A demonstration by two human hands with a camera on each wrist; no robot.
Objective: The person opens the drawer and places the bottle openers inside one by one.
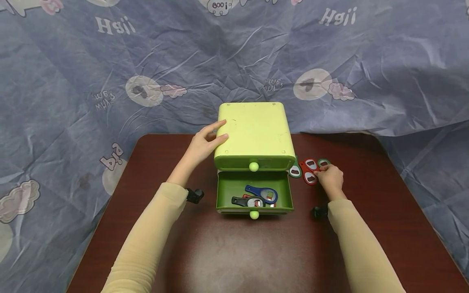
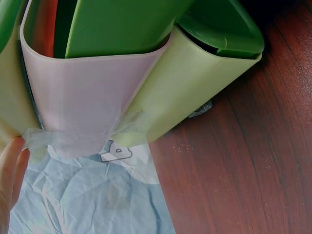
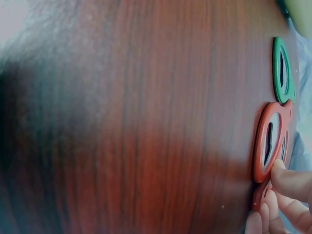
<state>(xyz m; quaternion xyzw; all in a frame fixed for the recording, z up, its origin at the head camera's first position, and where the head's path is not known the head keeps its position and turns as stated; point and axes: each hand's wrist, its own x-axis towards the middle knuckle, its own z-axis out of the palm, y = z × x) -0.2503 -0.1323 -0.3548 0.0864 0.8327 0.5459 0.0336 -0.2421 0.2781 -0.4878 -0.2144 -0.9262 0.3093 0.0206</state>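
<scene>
A small drawer cabinet [image 1: 254,126] with a yellow-green top stands on the table. My left hand [image 1: 203,142] rests on its left top edge, fingers extended; in the left wrist view only some fingers [image 2: 12,170] show beside the cabinet's side. The lower green drawer [image 1: 229,185] is pulled out, holding a blue bottle opener [image 1: 263,191], a black bottle opener [image 1: 243,201] and a partly covered red one. Right of the cabinet, my right hand [image 1: 331,179] pinches a red piece like a bottle opener's handle [image 3: 261,195], its thumb against a red bottle opener [image 3: 259,146].
A green bottle opener [image 1: 294,171] lies by the cabinet's right side, and another green opener [image 1: 323,162] sits just behind my right hand. The upper drawer [image 1: 271,163] is closed. A wrinkled printed cloth [image 1: 249,53] hangs behind the dark red-brown table [image 1: 366,195].
</scene>
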